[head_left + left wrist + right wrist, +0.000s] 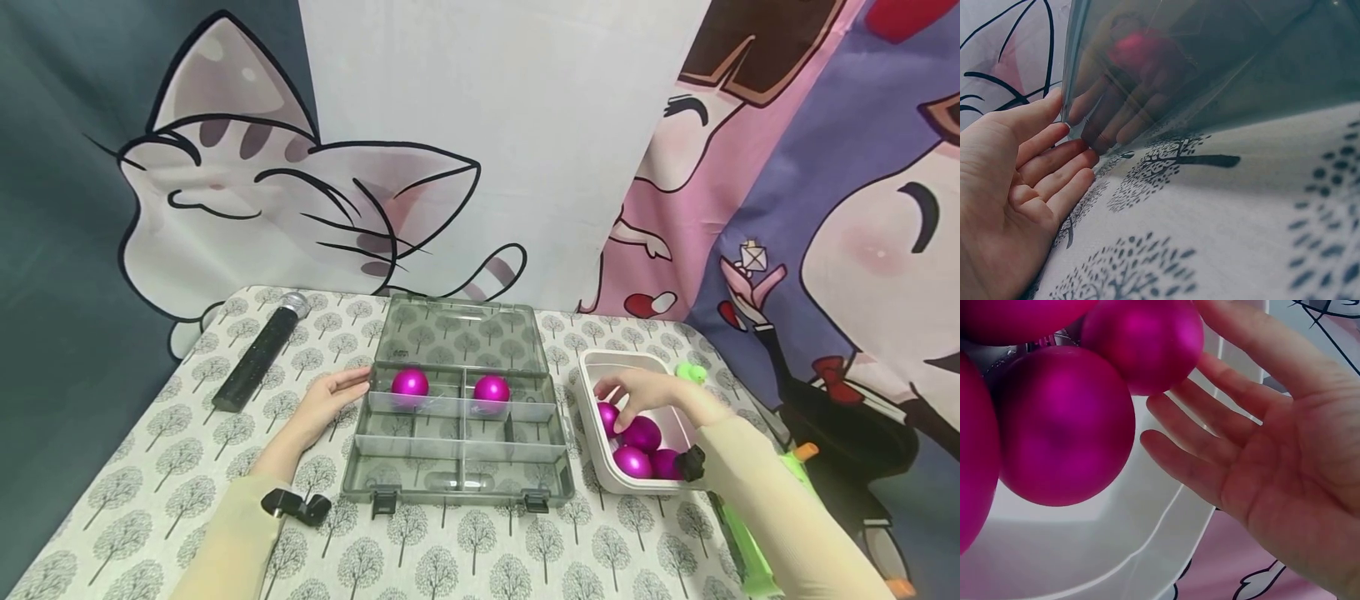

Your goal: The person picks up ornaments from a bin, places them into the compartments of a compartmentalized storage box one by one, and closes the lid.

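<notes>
A clear grey divided case (461, 467) lies with its lid raised at the back. One shiny magenta ball (410, 387) sits in its back left compartment and another magenta ball (492, 392) in the back right. My left hand (324, 410) rests at the case's left side, fingers nearly straight with their tips at its wall (1179, 94). Inside the white bin (588, 392), my right hand (637, 393) pinches a magenta ball (1144, 347) between thumb and fingers. Several other magenta balls (1066, 428) lie beside it in the bin.
A black microphone (258, 358) with a silver head lies at the back left of the patterned tablecloth (435, 558). Beyond the bin on the right are a small green toy (692, 372) and a green and orange object (750, 546), partly behind the right sleeve.
</notes>
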`<state>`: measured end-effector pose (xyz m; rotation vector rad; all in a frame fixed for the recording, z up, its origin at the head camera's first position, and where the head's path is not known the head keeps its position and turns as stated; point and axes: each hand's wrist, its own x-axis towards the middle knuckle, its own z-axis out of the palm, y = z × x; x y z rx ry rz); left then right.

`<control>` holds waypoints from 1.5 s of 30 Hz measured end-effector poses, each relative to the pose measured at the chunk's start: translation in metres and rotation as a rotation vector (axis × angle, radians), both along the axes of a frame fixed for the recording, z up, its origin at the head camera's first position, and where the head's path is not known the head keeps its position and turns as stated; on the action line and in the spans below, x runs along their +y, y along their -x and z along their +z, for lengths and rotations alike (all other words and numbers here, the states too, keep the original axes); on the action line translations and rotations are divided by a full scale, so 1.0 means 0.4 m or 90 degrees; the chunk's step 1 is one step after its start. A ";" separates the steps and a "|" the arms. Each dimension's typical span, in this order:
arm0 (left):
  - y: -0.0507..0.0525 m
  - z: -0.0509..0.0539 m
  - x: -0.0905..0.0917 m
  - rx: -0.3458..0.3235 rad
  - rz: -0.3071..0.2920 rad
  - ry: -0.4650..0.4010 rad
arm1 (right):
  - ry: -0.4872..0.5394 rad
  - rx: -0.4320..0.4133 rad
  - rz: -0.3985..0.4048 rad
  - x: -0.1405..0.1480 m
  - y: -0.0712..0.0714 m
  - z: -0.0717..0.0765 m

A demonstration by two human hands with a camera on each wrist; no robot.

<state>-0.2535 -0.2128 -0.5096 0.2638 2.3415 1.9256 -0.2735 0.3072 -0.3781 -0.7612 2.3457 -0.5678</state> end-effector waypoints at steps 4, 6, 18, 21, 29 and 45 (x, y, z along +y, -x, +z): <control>-0.002 0.001 0.002 0.000 -0.001 -0.008 | -0.008 -0.016 0.002 -0.001 0.006 -0.010; -0.002 0.001 0.002 0.000 0.000 -0.009 | -0.016 -0.028 -0.001 -0.002 0.010 -0.016; -0.003 -0.001 0.000 0.001 0.001 0.006 | -0.069 -0.054 0.011 -0.021 0.022 -0.031; -0.002 -0.002 0.001 0.003 0.001 0.006 | -0.072 -0.054 0.009 -0.025 0.022 -0.032; 0.001 -0.006 -0.001 0.002 0.003 0.004 | -0.065 -0.006 0.032 -0.013 0.020 -0.026; 0.000 -0.003 0.002 0.005 0.002 -0.009 | 0.013 0.061 -0.027 0.037 0.007 0.001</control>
